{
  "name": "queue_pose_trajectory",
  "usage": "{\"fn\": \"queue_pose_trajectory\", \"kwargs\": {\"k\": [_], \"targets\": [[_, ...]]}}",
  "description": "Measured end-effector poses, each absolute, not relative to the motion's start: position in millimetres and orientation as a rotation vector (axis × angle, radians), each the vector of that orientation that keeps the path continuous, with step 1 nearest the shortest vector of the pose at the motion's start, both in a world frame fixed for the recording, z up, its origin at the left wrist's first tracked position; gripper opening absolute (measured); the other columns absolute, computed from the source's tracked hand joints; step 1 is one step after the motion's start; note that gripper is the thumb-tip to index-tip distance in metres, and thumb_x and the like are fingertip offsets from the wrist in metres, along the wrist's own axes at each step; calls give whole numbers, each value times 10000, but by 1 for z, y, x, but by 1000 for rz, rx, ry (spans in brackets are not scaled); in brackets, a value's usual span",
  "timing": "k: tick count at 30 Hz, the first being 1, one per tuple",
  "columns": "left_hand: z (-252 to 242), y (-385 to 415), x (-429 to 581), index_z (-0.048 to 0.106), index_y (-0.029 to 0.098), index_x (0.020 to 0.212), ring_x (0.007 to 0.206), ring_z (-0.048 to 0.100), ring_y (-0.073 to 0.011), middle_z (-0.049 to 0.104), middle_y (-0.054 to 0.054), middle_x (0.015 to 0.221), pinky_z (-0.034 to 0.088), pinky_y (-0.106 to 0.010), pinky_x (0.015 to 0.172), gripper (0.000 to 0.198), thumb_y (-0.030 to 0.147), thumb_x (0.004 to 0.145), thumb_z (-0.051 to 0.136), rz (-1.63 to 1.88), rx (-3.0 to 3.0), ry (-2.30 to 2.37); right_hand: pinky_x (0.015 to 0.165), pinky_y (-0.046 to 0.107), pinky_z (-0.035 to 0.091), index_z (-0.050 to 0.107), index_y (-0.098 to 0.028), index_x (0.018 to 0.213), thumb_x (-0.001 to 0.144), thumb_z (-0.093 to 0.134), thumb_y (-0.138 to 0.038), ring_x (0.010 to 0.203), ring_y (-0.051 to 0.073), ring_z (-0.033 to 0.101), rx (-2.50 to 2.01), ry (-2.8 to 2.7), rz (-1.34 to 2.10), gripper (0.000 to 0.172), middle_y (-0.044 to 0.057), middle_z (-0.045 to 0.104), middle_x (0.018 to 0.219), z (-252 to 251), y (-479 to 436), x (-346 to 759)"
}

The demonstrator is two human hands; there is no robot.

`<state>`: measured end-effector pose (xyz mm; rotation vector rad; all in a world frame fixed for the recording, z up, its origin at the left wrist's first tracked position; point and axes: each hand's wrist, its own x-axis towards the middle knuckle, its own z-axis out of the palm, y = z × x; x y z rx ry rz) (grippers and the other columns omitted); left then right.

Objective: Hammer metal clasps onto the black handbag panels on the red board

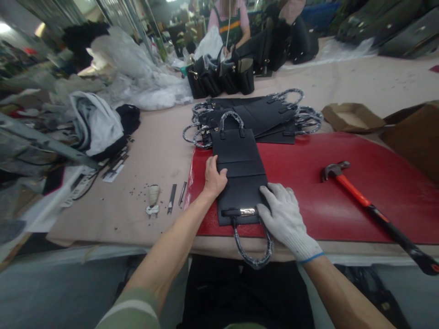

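Observation:
A flat black handbag panel [241, 157] lies lengthwise in front of me on a red board, creased across its middle. It has a plastic-wrapped handle at each end and a strap with a shiny metal plate [247, 211] near the front. My bare left hand [215, 177] grips the panel's left edge, its thumb on top. On the opposite edge is my right hand [283, 212] in a white glove, its fingers bent at the side by the metal plate. The near handle [254, 262] hangs past the table's front edge.
Several similar panels [254, 114] are piled behind. A claw hammer [356, 196] rests on the red board [308, 183] at right. Small hand tools [172, 198] lie left. Finished black bags [221, 77] stand farther back, where another person [235, 27] works. Cardboard trays [355, 118] sit at right.

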<state>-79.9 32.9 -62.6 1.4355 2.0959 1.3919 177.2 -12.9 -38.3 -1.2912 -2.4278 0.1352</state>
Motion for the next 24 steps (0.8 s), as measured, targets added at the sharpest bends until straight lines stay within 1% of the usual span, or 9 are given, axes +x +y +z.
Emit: {"fn": "queue_pose_trajectory", "kwargs": {"k": [2,7,11,13,15,17,19,22,24], "targets": [[-66,12,-77,544,55,1403,1493,413,-335,466,-247,1544,341,-484,1280,597,93,823,677,1269,1597,2076,1196,630,302,628,-88,1367,1001,436,-356,1338,394,458,-1285,-2428,132,493,204,535,1415,-38,-12,177],[-67,-37,-60,570,80,1392,1534,351,-348,434,-233,1579,338,-541,1282,456,117,940,516,991,1852,2111,1161,654,343,643,-72,1348,1014,386,-373,1315,408,486,-1237,-2428,122,517,215,555,1397,-39,-8,181],[-57,-49,-47,561,58,1403,1537,343,-367,426,-249,1587,371,-533,1268,450,132,964,493,831,1854,2170,1100,681,389,641,-82,1347,1027,361,-521,1281,425,517,-1144,-2481,134,610,227,550,1401,-44,-1,184],[-55,-47,-44,558,67,1402,1538,345,-361,432,-242,1587,382,-527,1263,443,144,970,497,839,1831,2177,1097,702,377,634,-93,1362,998,390,-612,1306,447,494,-1069,-2541,111,680,229,535,1425,-48,1,183],[-55,-44,-44,559,74,1398,1536,347,-358,434,-237,1586,390,-528,1258,440,151,968,512,879,1827,2164,1109,712,356,635,-97,1369,975,403,-652,1345,470,450,-1029,-2585,63,720,231,524,1444,-52,2,181],[-56,-43,-47,576,74,1375,1508,395,-345,473,-230,1555,401,-503,1253,430,141,952,541,973,1812,2140,1116,709,352,635,-103,1377,981,379,-649,1366,476,427,-1032,-2597,31,722,228,524,1451,-54,2,180],[-57,-47,-56,610,90,1323,1418,507,-303,570,-205,1457,441,-450,1224,387,128,941,558,1121,1752,2130,1117,698,360,630,-119,1393,997,354,-642,1364,466,437,-1033,-2600,35,712,218,527,1453,-56,3,180],[-51,-63,-91,659,137,1214,1182,655,-252,695,-151,1226,534,-410,1095,292,125,949,536,1271,1623,2233,1125,697,359,628,-135,1399,1004,352,-645,1364,462,444,-1028,-2593,50,702,209,528,1457,-59,5,182],[-43,-82,-127,682,159,1142,1093,676,-264,717,-138,1124,554,-429,1024,252,139,947,523,1222,1553,2427,1135,699,350,628,-141,1397,1002,370,-633,1370,461,441,-1033,-2584,55,682,207,529,1460,-60,5,182]]}}
